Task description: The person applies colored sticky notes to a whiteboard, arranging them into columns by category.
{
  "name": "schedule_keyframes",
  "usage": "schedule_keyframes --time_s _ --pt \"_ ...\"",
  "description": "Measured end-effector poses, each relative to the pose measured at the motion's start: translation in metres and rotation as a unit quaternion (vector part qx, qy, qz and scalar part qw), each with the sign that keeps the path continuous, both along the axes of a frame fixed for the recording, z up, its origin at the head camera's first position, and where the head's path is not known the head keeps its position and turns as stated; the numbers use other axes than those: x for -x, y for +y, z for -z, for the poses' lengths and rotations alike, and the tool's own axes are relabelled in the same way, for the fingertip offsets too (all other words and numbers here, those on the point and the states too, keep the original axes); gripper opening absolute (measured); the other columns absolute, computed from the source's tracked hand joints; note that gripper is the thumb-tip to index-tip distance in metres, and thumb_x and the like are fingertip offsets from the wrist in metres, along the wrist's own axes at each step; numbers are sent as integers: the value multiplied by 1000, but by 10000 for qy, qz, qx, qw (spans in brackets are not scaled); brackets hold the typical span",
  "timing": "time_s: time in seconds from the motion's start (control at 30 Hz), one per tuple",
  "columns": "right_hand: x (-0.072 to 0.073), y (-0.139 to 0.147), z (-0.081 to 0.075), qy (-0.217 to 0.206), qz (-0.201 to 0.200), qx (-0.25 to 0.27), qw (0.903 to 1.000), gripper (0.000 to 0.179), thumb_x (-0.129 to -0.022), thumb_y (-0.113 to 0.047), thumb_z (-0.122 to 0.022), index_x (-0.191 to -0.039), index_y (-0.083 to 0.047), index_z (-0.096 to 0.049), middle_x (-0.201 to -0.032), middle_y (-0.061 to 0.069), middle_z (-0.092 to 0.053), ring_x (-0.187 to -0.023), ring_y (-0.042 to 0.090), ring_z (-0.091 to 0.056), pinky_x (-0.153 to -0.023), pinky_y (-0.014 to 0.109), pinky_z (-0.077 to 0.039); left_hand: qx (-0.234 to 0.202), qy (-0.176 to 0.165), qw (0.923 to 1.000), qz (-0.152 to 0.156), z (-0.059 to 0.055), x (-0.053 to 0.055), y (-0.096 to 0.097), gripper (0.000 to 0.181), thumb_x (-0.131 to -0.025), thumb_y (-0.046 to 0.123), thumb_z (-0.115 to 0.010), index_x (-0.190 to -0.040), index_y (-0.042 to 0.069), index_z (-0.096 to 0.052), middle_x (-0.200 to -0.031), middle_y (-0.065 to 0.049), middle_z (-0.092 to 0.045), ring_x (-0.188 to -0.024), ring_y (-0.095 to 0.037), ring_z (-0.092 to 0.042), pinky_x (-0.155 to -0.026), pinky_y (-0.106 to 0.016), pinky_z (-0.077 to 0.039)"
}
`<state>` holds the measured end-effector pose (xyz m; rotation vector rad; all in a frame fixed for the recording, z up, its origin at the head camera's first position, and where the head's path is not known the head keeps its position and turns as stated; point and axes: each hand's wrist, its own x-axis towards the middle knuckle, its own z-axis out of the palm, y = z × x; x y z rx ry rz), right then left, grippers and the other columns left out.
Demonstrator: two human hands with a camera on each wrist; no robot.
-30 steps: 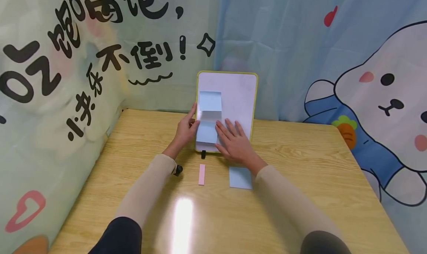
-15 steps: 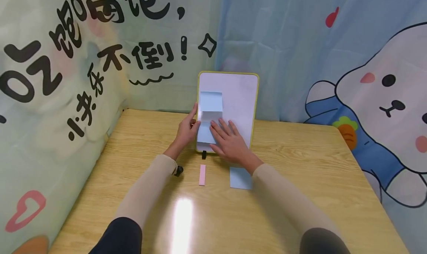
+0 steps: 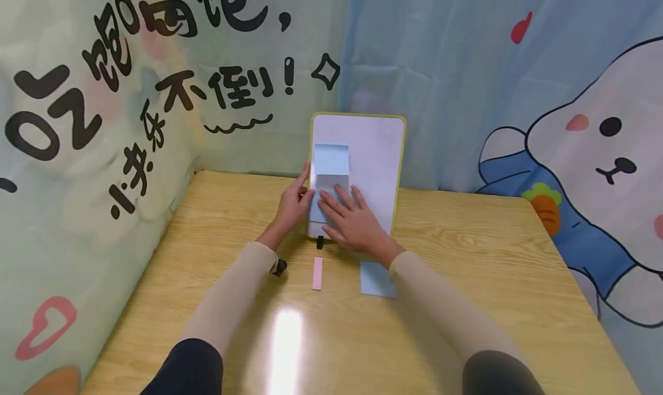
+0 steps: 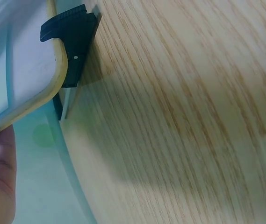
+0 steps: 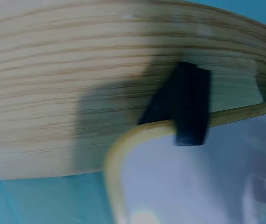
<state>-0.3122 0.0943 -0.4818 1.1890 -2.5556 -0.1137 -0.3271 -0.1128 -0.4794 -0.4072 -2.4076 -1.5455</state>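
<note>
A whiteboard (image 3: 375,153) with a yellow rim leans upright at the back of the table, held up by a black stand (image 4: 72,46). Two blue sticky notes are on its left half. The upper sticky note (image 3: 331,160) shows fully, with a shadow below its lower edge. My right hand (image 3: 354,225) lies flat with spread fingers over the lower sticky note (image 3: 316,215), covering much of it. My left hand (image 3: 291,208) grips the board's left edge, thumb at the front; in the left wrist view its fingers (image 4: 4,154) show behind the rim.
On the wooden table (image 3: 228,211) in front of the board lie a narrow pink paper strip (image 3: 317,274) and another blue sticky note (image 3: 377,280), partly under the right sleeve. Printed cloth (image 3: 248,147) hangs behind and to the left. A second stand foot (image 5: 193,102) shows in the right wrist view.
My right hand has slid left across the lower sticky note, from its right edge to over its middle. My left hand keeps its place on the board's edge.
</note>
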Motion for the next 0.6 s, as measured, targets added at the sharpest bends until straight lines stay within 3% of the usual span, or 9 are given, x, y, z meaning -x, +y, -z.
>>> schedule_keyframes --time_s 0.2,0.43,0.6 --pt "-4 16 -2 36 -19 174 9998 70 -104 -57 -13 -156 -14 -31 -164 3 -26 -154 32 -13 -122 55 -6 -59 -286 9996 -47 -2 0 1 64 -103 8 -50 -158 27 -24 -119 -26 -67 -95 -33 -69 -79 -43 -57" --pt "-9 32 -2 150 100 218 9996 64 -101 -47 -39 -155 -12 -35 -163 3 -29 -153 32 -17 -122 56 -9 -106 -322 9994 -32 -3 -1 2 65 -102 8 -51 -158 27 -23 -120 -26 -66 -92 -32 -68 -78 -42 -56" --pt "-10 40 2 189 258 187 9993 68 -104 -56 -19 -155 -15 -33 -164 2 -28 -153 30 -16 -122 55 -9 -115 -341 9994 -8 -3 -1 3 66 -103 8 -51 -158 29 -22 -118 -25 -67 -86 -29 -66 -74 -38 -55"
